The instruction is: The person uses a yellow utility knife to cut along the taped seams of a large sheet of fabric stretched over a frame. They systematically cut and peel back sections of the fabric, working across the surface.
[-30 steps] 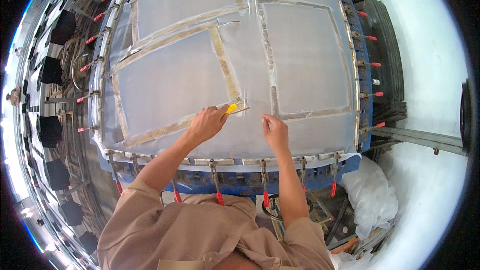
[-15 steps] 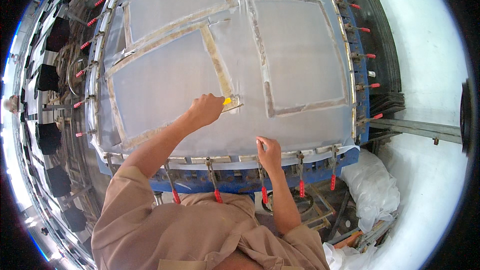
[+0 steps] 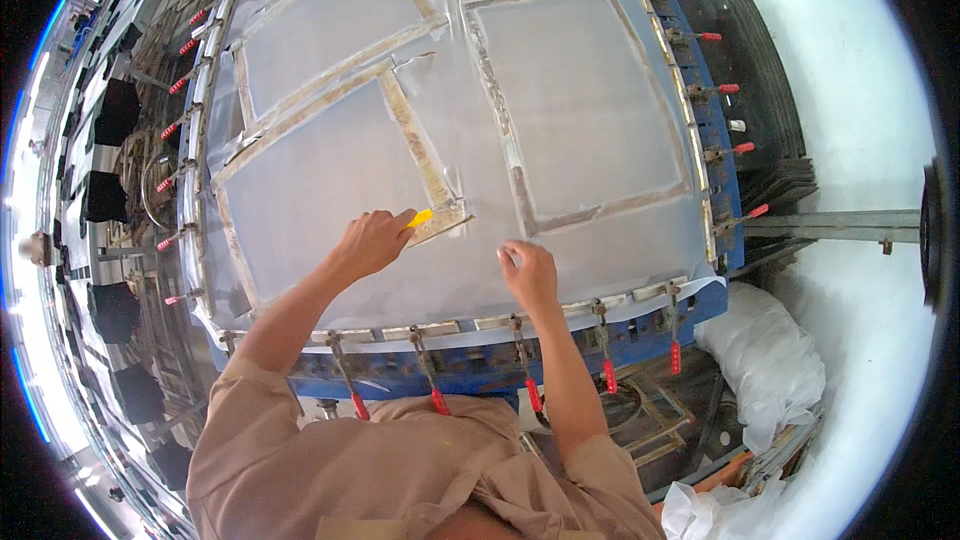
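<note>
My left hand point(image 3: 372, 243) is closed around a yellow utility knife point(image 3: 421, 218). The knife's front end is at the lower right corner of a rectangle outlined by tan strips point(image 3: 415, 135), under or set in a large translucent sheet point(image 3: 320, 175). A short tan strip point(image 3: 436, 231) runs from that corner toward the hand. To the right, my right hand point(image 3: 532, 272) hovers over or rests on the sheet with curled fingers, thumb and forefinger together. What they pinch, if anything, is too blurred to tell.
Clamps with red handles point(image 3: 440, 401) hold the sheet along the edges of a blue frame point(image 3: 470, 360). More outlined rectangles point(image 3: 590, 100) lie farther off. Crumpled clear plastic point(image 3: 765, 365) sits at the right, and black pieces point(image 3: 115, 315) stand in a rack at the left.
My left hand has drawn the knife left and toward me from the corner, uncovering the short strip. My right hand has moved farther from the near edge. The whole view has shifted slightly.
</note>
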{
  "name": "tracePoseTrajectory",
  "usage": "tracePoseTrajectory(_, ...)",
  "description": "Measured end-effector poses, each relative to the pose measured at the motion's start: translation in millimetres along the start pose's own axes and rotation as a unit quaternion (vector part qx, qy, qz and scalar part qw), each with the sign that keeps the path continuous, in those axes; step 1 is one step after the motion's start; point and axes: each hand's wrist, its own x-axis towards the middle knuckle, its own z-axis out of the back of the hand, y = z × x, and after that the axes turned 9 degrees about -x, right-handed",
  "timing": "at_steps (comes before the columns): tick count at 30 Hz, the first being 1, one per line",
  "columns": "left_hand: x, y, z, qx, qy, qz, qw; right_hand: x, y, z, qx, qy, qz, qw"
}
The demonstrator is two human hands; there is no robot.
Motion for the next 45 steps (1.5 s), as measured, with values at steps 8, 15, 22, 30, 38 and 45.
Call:
tracePoseTrajectory(8, 1, 4, 4, 0.205, -0.017, -0.177, 0.963, 41, 12, -13, -0.001, 0.002, 0.003, 1.000)
tracePoseTrajectory(15, 40, 14, 9, 0.264, 0.040, -0.245, 0.932, -15, -11, -12, 0.066, -0.009, -0.001, 0.998)
tracePoseTrajectory(22, 82, 14, 16, 0.321, 0.062, -0.328, 0.886, -18, -6, -9, 0.080, -0.019, 0.003, 0.997)
tracePoseTrajectory(30, 89, 33, 43, 0.252, 0.090, -0.323, 0.908, 0, 3, -15, 0.050, -0.022, 0.018, 0.998)
tracePoseTrajectory(38, 11, 34, 20, -0.040, 0.036, -0.029, 0.998, 61, 12, -20, -0.053, -0.025, 0.101, 0.993)
tracePoseTrajectory(45, -24, -15, -18, -0.437, -0.008, 0.193, 0.879, 126, 15, -30, -0.137, 0.100, 0.244, 0.955)
